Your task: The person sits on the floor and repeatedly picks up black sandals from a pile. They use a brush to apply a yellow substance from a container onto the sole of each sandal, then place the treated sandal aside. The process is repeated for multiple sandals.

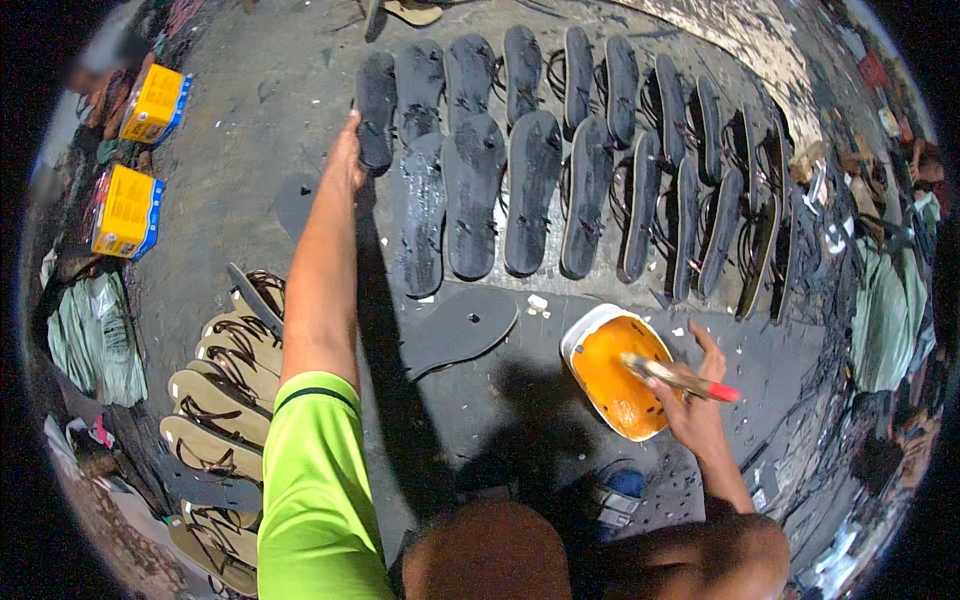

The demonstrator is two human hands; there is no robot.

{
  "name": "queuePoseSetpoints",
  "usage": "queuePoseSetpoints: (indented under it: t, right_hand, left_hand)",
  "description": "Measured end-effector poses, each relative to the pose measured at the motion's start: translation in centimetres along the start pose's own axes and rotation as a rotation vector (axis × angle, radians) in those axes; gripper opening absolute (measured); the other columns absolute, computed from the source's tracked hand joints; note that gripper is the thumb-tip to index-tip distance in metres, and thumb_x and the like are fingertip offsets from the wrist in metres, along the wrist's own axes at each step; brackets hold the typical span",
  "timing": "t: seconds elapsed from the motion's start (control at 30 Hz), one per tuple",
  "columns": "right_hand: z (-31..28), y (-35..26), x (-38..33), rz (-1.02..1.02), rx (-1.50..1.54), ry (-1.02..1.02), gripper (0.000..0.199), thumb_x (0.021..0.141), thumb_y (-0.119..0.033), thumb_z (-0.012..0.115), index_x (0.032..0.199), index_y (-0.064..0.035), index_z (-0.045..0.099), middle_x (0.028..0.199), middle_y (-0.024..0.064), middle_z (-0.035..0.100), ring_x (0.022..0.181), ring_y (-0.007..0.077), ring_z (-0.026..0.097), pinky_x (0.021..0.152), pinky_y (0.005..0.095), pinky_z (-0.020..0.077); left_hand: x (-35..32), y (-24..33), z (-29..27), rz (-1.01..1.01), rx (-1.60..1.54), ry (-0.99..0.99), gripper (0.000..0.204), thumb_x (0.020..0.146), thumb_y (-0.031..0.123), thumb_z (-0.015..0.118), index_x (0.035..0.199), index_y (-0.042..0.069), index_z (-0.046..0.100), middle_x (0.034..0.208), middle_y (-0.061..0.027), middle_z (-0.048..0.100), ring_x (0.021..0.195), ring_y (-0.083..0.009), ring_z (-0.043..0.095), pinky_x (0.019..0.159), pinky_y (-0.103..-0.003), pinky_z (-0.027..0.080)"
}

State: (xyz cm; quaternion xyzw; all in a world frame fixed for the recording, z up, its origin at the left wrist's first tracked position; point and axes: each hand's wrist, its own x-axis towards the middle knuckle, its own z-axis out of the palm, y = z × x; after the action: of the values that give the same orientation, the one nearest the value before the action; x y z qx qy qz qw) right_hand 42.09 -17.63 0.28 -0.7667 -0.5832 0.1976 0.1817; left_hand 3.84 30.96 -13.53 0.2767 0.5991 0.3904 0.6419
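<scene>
My left hand (345,155) reaches far forward and grips the left edge of a dark sandal sole (376,110), at the left end of the far row; part of the fingers is hidden. My right hand (692,405) is closed around a brush (690,381) with a red-tipped handle. Its bristles rest in orange-yellow glue-like liquid inside a white container (590,322). Two rows of dark soles (532,190) stretch to the right, many with thin straps sticking out. Some sole surfaces look wet and shiny. A loose grey sole (465,328) lies left of the container.
Tan sandals with dark straps (215,440) overlap in a pile at the left. Two yellow-and-blue boxes (128,212) stand at the far left. Another flat dark piece (297,203) lies beside my left forearm. Pale green plastic bags (887,315) sit at both sides.
</scene>
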Motion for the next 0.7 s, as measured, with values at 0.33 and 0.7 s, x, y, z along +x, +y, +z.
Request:
queuePoseSetpoints:
  t: [0.33,0.7]
  right_hand:
    - [-4.5,-1.7,-0.8,-0.008,0.375,0.241,0.031,0.088,-0.032,0.069,0.101,-0.0035,0.073,0.120,0.0182,0.056,0.110,0.0344,0.055,0.102,0.0471,0.0389]
    - [-2.7,-0.4,-8.8,-0.082,0.279,0.290,0.013,0.085,-0.012,0.074,0.092,-0.0015,0.069,0.079,0.0097,0.061,0.072,0.0250,0.058,0.064,0.0373,0.0460]
  left_hand:
    - [-23.3,-7.3,-4.3,0.655,0.689,0.104,0.038,0.095,0.040,0.064,0.101,0.003,0.062,0.102,-0.0059,0.065,0.095,-0.0171,0.057,0.088,-0.033,0.045]
    - [-37.4,-15.8,-11.0,0.330,1.068,-0.183,0.093,0.082,0.036,0.078,0.154,0.005,0.027,0.150,-0.0272,0.037,0.139,-0.0396,0.036,0.115,-0.044,0.029]
